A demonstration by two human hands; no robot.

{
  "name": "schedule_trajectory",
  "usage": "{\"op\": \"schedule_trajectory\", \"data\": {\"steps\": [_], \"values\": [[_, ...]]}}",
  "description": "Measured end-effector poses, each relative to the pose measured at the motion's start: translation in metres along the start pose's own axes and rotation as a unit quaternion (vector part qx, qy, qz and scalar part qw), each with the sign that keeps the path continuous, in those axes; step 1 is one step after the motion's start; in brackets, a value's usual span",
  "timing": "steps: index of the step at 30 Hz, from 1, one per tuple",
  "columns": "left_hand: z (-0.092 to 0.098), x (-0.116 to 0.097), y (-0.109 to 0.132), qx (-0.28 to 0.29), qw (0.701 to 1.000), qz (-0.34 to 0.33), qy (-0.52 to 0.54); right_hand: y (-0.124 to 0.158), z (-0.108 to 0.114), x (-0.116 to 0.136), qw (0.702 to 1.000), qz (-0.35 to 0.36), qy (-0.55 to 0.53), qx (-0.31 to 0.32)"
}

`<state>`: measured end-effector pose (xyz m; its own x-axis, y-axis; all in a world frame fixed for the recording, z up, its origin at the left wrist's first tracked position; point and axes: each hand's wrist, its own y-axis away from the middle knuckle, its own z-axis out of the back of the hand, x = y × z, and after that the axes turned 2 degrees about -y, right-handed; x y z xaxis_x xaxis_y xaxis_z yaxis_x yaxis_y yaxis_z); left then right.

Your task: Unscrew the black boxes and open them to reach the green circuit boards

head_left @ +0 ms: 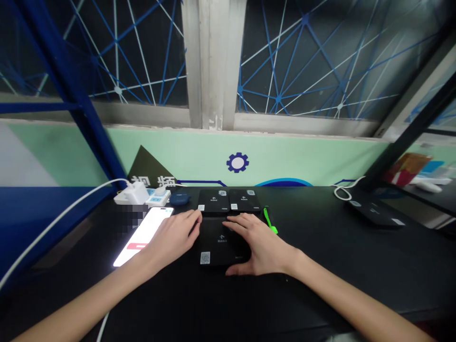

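A flat black box (223, 244) with a white code label at its lower left corner lies on the black table in front of me. My right hand (254, 242) spans its right side, fingers at the far edge and thumb at the near edge. At the left edge, the bent fingers and thumb of my left hand (181, 232) close on the box's side. Two similar black boxes, one on the left (213, 200) and one on the right (244, 200), lie side by side just behind it. A lit phone (149, 232) lies beside my left hand, partly covered by that arm.
Behind the phone are a white power strip (123, 197) with a charger (137, 192) and a dark blue case (180, 198). A bright green object (269, 219) lies right of the boxes. Another black device (374, 213) with a white cable (344, 192) lies far right.
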<state>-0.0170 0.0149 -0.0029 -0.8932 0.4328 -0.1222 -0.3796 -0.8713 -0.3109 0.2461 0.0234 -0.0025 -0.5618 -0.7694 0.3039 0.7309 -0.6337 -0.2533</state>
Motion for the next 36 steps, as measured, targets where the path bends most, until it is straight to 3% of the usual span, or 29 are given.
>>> {"op": "schedule_trajectory", "data": {"steps": [6, 11, 19, 27, 36], "values": [[-0.003, 0.005, 0.002, 0.055, 0.994, 0.035, -0.092, -0.011, -0.004, 0.006, 1.000, 0.003, 0.008, 0.020], [-0.004, 0.002, 0.002, 0.081, 0.991, 0.045, -0.101, -0.019, -0.002, 0.008, 0.999, 0.024, -0.008, 0.034], [-0.001, 0.000, 0.006, 0.115, 0.991, 0.016, -0.069, -0.024, 0.024, -0.014, 0.999, 0.017, -0.025, -0.026], [-0.007, -0.004, 0.011, 0.116, 0.990, -0.051, -0.055, -0.071, 0.016, -0.052, 0.999, 0.003, -0.019, -0.046], [-0.009, -0.003, 0.012, 0.112, 0.990, -0.066, -0.057, -0.124, -0.003, -0.067, 0.998, 0.034, -0.029, -0.046]]}}
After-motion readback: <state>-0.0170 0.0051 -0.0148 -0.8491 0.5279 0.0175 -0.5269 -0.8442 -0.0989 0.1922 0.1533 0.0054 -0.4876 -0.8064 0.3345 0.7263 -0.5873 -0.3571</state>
